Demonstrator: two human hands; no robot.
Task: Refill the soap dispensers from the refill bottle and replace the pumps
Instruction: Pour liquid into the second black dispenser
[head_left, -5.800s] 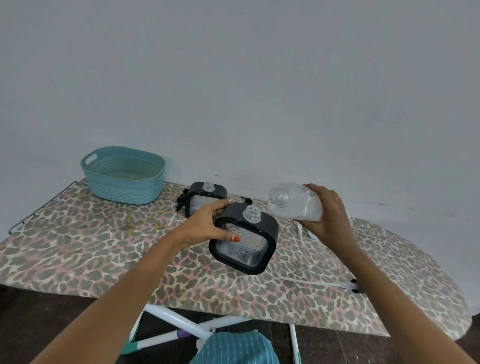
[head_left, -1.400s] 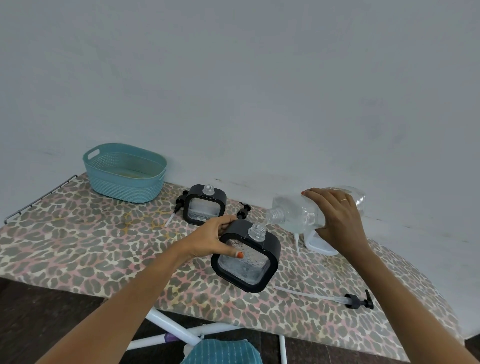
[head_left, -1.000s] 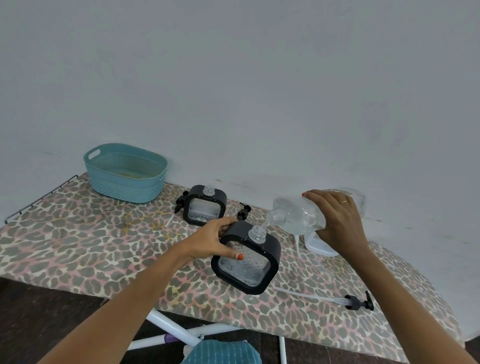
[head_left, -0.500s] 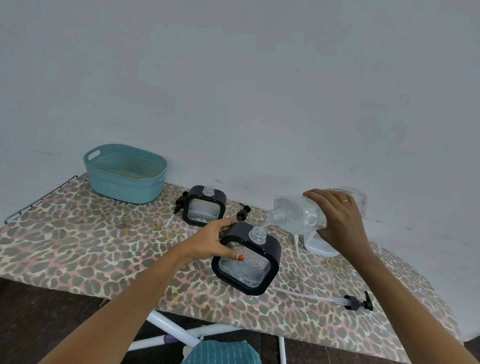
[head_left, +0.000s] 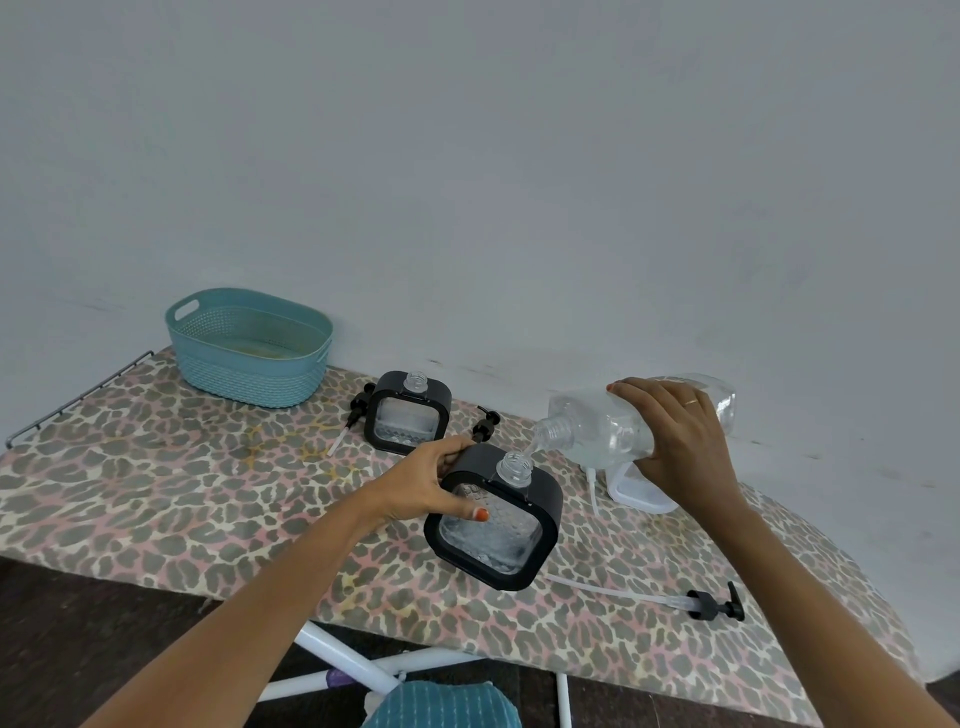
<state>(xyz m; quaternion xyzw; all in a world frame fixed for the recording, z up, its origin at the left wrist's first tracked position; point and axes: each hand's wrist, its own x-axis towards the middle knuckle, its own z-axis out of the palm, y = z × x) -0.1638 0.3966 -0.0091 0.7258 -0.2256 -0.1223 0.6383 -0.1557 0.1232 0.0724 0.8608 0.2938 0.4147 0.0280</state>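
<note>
So, the fingers (head_left: 457, 448) of the left hand (head_left: 421, 488) are curled over the top corner of a square clear soap dispenser with a chunky black frame (head_left: 498, 530). The thumb is pressed on the front face, and the dispenser is held tilted with its open threaded neck pointing up. The right hand (head_left: 680, 441) has its fingers (head_left: 641, 396) wrapped over a clear plastic refill bottle (head_left: 592, 436). The bottle is tipped almost flat, so its mouth sits just above that neck. Looks like a thin clear stream runs between them.

Can't tell if the dispenser's lower corner touches the ironing board with the leopard-print cover (head_left: 156, 493) underneath. Behind the left hand a second black-framed dispenser (head_left: 408, 415) stands upright, neck open. A small black pump (head_left: 358, 408) lies just left of it and another black pump (head_left: 487, 422) just right. A third black pump with a long clear tube (head_left: 711, 605) lies near the front right edge. A white plastic piece (head_left: 641, 493) sits below the bottle, and a teal woven-look plastic basket (head_left: 249, 345) is far left by the wall.
</note>
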